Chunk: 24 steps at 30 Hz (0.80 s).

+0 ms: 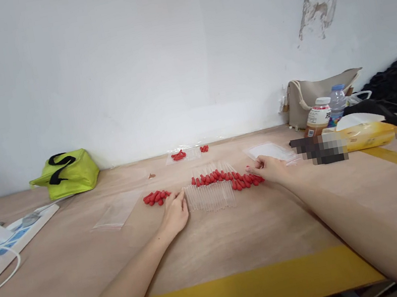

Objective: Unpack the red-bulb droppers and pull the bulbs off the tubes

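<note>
A row of clear thin tubes (210, 197) lies side by side in the middle of the table. Behind them are tubes capped with red rubber bulbs (209, 179), and loose red rubber bulbs (245, 181) spread to the right. My left hand (175, 213) rests at the left end of the clear row, fingers stretched out and holding nothing visible, beside a small heap of red bulbs (156, 197). Above the right end of the bulbs, my right hand (272, 169) is closed in a pinch, with a bit of red, seemingly a bulb, at its fingertips.
Plastic bags (118, 211) lie left and a white-filled bag (270, 152) right. Farther back lies a bag with more bulbs and tubes (192, 153). A power strip (18, 236), a green bag (70, 173), bottles (318, 117) and a yellow tissue pack (367, 135) stand at the sides.
</note>
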### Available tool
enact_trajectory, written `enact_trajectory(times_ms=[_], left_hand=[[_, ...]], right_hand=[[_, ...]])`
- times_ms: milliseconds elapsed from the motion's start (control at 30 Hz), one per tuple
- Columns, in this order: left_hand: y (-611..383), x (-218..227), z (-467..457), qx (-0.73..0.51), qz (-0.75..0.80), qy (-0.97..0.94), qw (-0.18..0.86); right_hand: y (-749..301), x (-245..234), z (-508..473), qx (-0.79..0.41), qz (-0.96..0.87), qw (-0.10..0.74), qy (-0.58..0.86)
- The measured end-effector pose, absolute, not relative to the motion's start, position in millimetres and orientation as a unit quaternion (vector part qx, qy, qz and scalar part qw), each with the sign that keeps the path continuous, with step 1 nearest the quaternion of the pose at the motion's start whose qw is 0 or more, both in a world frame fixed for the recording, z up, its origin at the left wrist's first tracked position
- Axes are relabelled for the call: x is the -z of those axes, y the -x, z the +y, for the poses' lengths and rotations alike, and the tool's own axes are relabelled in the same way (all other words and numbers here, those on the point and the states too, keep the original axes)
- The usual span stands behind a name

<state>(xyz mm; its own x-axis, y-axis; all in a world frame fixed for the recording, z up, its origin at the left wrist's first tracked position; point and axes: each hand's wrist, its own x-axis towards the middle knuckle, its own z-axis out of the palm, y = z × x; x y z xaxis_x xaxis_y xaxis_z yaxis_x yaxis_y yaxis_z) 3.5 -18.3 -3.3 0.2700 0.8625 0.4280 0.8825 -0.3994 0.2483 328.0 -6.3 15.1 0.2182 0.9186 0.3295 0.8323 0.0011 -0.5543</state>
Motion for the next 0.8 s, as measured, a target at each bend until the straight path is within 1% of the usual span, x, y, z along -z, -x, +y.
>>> enact_trajectory(times_ms=[200,400,467,633,800], left_hand=[[-4,4,-24,0.267,-0.537,0.800,0.009],[-4,3,-25,0.273,-0.532,0.801,-0.013],[-4,1,-26,0.268,-0.537,0.799,-0.026],[-4,0,-26,0.265,-0.549,0.790,-0.059],[-5,1,-24,0.283,-0.543,0.788,-0.068]], right_hand=[[-325,-10,-4,-0.066,-0.614,0.341,0.708],[-318,-9,-2,-0.078,-0.618,0.314,0.717],[-318,-10,-1,-0.094,-0.618,0.309,0.717],[-321,-12,0,-0.139,-0.606,0.326,0.712],[-313,-25,5,-0.100,-0.607,0.255,0.746]])
